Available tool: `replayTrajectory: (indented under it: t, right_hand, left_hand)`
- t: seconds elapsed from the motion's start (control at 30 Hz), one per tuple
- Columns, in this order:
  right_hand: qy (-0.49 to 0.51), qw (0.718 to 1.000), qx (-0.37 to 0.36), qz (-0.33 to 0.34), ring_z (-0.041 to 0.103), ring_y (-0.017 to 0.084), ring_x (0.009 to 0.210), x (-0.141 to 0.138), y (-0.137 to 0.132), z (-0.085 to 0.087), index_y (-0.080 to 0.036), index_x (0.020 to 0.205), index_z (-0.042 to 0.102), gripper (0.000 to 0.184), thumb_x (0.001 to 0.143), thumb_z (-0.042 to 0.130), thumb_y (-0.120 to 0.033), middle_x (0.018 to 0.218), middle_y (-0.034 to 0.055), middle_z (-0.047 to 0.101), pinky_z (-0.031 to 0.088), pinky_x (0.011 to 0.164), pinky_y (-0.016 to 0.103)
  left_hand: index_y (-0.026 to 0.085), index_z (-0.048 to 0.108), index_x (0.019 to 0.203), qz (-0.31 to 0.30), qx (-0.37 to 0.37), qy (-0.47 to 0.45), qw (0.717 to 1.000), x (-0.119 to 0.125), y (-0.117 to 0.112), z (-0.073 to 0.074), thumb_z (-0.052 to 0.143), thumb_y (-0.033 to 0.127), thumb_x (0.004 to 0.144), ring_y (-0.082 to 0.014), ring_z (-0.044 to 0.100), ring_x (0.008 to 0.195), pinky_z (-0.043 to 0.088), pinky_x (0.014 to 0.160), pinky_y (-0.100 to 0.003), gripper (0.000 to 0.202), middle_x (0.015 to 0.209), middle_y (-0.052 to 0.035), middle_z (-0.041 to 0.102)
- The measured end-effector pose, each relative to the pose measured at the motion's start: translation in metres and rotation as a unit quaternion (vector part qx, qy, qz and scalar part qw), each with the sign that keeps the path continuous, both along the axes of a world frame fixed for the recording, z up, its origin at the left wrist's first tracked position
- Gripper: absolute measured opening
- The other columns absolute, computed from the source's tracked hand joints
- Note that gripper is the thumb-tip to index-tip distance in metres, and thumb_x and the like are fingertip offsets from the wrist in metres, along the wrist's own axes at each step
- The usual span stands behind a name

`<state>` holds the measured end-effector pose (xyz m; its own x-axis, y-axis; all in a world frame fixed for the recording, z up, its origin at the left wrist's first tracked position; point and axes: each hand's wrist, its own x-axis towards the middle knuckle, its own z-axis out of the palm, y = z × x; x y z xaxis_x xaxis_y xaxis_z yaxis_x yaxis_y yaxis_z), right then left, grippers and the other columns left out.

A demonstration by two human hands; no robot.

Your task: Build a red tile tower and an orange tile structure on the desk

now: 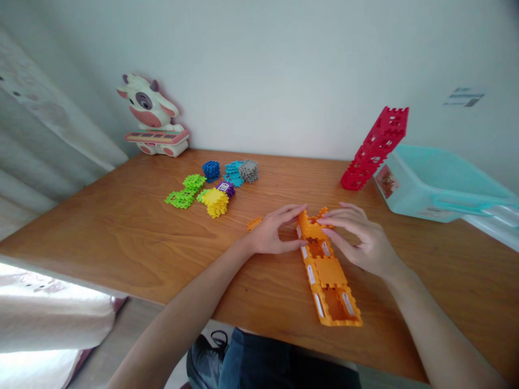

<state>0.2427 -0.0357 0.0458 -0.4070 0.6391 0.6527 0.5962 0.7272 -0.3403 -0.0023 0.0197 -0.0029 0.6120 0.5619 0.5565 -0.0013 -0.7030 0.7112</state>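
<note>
A long orange block tower [329, 275] built of interlocking square pieces lies flat on the wooden table [121, 232], pointing away from me. My left hand [273, 232] grips its far end from the left, fingers pressed on the top piece. On the right side, my right hand [359, 237] pinches the same end with its fingertips. A single loose orange piece [254, 222] lies just left of my left hand.
Green [184, 193], yellow [215, 202], purple [226, 188], blue [211, 169], teal [233, 172] and grey [248, 170] block clusters sit farther back. A red block tower [375, 148] leans against a teal plastic bin [433, 186] at the right. A cow toy keyboard [152, 116] stands at the wall.
</note>
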Motion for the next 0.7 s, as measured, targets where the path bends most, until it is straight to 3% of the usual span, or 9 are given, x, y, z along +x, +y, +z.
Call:
replayTrajectory:
  t: [0.23,0.7]
  right_hand:
    - [-0.008,1.0,0.018,-0.018,0.074,0.026,0.105,-0.0003,-0.0006,-0.0025,-0.034,0.111,0.072,0.023,0.094,0.066,-0.02,0.108,0.0022,0.079,0.043,0.111,0.056]
    - [-0.02,1.0,0.018,-0.003,0.071,0.027,0.108,0.0018,0.0013,-0.0035,-0.03,0.114,0.066,0.025,0.094,0.067,-0.015,0.109,0.0056,0.078,0.051,0.098,0.051]
  left_hand:
    - [0.028,0.045,0.155,0.011,-0.002,0.002,1.0,0.0009,0.0013,-0.0019,0.079,0.038,0.086,-0.0282,0.059,0.134,0.048,0.116,-0.046,0.077,0.146,-0.0144,0.057]
    - [0.028,0.053,0.149,0.033,-0.007,-0.023,0.999,0.0047,0.0017,-0.0034,0.078,0.042,0.087,-0.0259,0.063,0.129,0.052,0.113,-0.043,0.068,0.143,-0.0118,0.062]
